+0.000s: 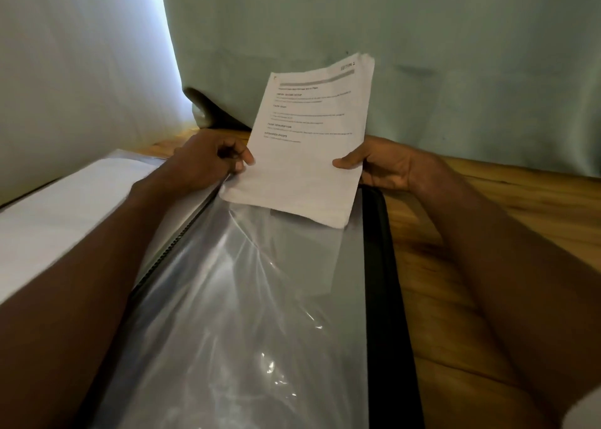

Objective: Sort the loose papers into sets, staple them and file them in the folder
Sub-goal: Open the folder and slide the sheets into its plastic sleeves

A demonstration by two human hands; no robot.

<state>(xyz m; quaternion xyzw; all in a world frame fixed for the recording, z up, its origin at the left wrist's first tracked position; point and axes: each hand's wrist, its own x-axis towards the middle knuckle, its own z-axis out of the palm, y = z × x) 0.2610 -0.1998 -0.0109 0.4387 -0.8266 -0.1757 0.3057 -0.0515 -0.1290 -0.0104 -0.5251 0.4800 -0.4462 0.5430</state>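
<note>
A set of printed white papers [309, 142] stands tilted above the far end of an open black folder [379, 266]. My right hand [383, 165] grips the set's right edge, thumb on the front. My left hand [208, 160] pinches at the set's lower left edge, where the top of a clear plastic sleeve [247, 298] meets it. The bottom edge of the papers sits at the sleeve's mouth; whether it is inside I cannot tell. The shiny, crinkled sleeve fills the folder's right half.
The folder lies on a wooden table [471, 233]. Its left half holds white sheets in sleeves [65, 207] under my left forearm. A pale green curtain [390, 38] hangs close behind the table, and a bright white wall stands at the left.
</note>
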